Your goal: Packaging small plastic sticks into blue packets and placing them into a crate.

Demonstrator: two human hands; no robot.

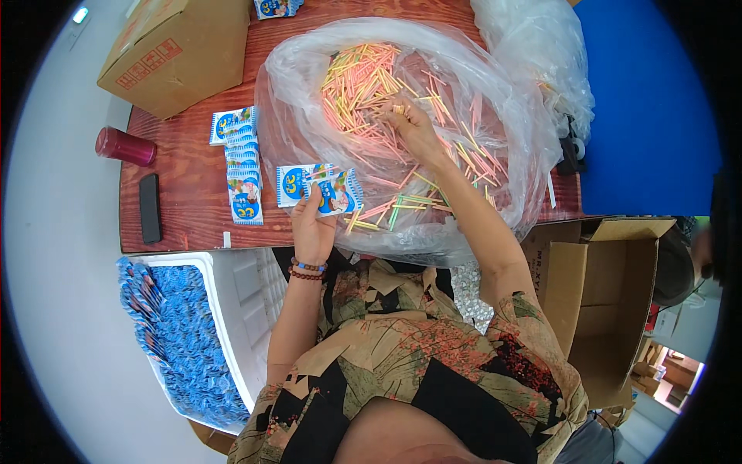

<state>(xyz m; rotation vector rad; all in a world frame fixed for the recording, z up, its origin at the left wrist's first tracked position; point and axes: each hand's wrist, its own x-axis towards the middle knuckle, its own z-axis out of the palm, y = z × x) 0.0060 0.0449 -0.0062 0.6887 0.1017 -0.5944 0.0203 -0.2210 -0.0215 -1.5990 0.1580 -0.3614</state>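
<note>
My left hand (311, 228) is closed on small blue-and-white printed packets (340, 195), fanned out over the near left edge of a large clear plastic bag (287, 93). Within the bag lie many thin pink, yellow and green sticks (357, 81), heaped at the far side and scattered toward me. Over that heap, my right hand (416, 127) has its fingertips pinched together, with short yellowish stick ends showing between them. How many sticks it holds is hidden. Left of the bag, an overlapping row of similar packets (244, 174) lies on the table.
On the red-brown wooden table (189, 197) are a cardboard box (178, 62), a dark red cylinder (126, 147) and a black phone-like object (150, 209). A white foam box (209, 309) full of blue packets stands below left. An open carton (610, 301) is at right.
</note>
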